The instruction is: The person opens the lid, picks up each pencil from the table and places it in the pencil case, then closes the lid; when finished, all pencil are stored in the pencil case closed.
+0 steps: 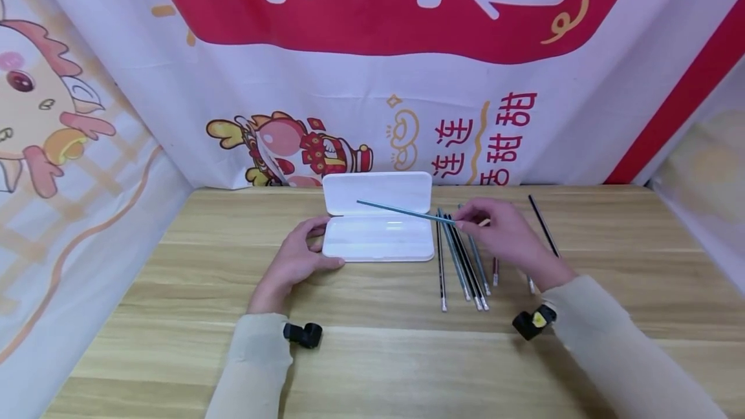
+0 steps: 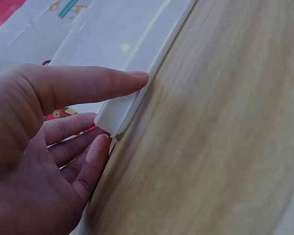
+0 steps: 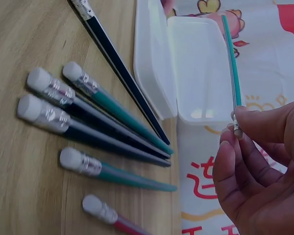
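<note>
An open white pencil case (image 1: 378, 241) lies on the wooden table, its lid (image 1: 378, 193) tipped back at the far side. My left hand (image 1: 299, 254) holds the case at its left end. In the left wrist view the thumb (image 2: 98, 87) lies across the front rim, with the other fingers by the corner. My right hand (image 1: 500, 228) pinches a green pencil (image 1: 401, 211) near its eraser end. In the head view this pencil points left and overlaps the lid. The right wrist view shows thumb and fingertips on the metal band, and the tray standing beside them.
Right of the case lie several black and green pencils (image 3: 117, 112), eraser ends toward me. A red pencil (image 1: 496, 271) and a dark pencil (image 1: 544, 226) lie farther right, partly near or under my right arm. A printed cloth (image 1: 372, 76) hangs behind the table.
</note>
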`<action>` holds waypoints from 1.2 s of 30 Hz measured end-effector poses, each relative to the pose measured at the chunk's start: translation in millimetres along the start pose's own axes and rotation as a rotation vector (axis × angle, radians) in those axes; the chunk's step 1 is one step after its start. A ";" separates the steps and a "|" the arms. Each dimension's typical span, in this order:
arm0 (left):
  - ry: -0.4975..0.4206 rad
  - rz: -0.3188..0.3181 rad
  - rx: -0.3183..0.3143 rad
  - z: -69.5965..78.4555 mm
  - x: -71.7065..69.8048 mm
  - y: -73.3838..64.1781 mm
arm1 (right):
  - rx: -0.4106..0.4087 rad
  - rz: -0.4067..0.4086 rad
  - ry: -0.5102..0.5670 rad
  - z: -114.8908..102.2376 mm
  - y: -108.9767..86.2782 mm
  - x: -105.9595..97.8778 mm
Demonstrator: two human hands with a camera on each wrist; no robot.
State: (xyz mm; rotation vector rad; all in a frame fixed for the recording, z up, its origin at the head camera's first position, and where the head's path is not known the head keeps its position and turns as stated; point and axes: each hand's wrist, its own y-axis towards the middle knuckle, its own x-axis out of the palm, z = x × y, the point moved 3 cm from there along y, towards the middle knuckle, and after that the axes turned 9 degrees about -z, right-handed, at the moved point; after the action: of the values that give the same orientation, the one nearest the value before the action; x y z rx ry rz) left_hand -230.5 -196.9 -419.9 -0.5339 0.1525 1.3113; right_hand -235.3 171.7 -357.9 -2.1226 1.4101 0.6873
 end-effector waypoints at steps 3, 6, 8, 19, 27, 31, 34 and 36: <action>-0.008 0.002 -0.007 0.3 -0.6 0.0 | -0.004 -0.013 -0.001 -4.0 9.5 7.2; -0.017 0.001 -0.009 1.1 -1.3 0.2 | -0.015 -0.018 -0.012 -5.7 19.4 13.9; -0.016 -0.003 -0.007 1.7 -1.3 -0.1 | -0.025 -0.023 -0.018 -6.0 25.3 18.2; -0.027 -0.009 -0.004 1.9 -1.2 -1.4 | -0.035 -0.058 -0.012 -3.4 47.6 36.7; -0.020 -0.009 0.000 1.4 -1.3 -1.8 | -0.031 -0.083 -0.019 -7.1 56.5 44.9; -0.023 -0.008 -0.002 -0.5 -1.5 -0.6 | -0.033 -0.093 -0.026 -8.1 59.7 48.3; -0.025 -0.006 -0.008 -1.9 -1.5 0.4 | -0.042 -0.097 -0.023 -9.2 61.1 50.8; -0.029 -0.005 -0.007 -2.4 -1.3 0.8 | -0.055 -0.096 -0.030 -8.9 61.9 52.4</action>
State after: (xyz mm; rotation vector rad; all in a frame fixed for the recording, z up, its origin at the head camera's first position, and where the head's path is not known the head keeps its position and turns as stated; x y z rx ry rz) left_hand -231.1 -199.0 -421.7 -0.5210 0.1221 1.3145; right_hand -274.1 109.1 -393.1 -2.1972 1.2777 0.7255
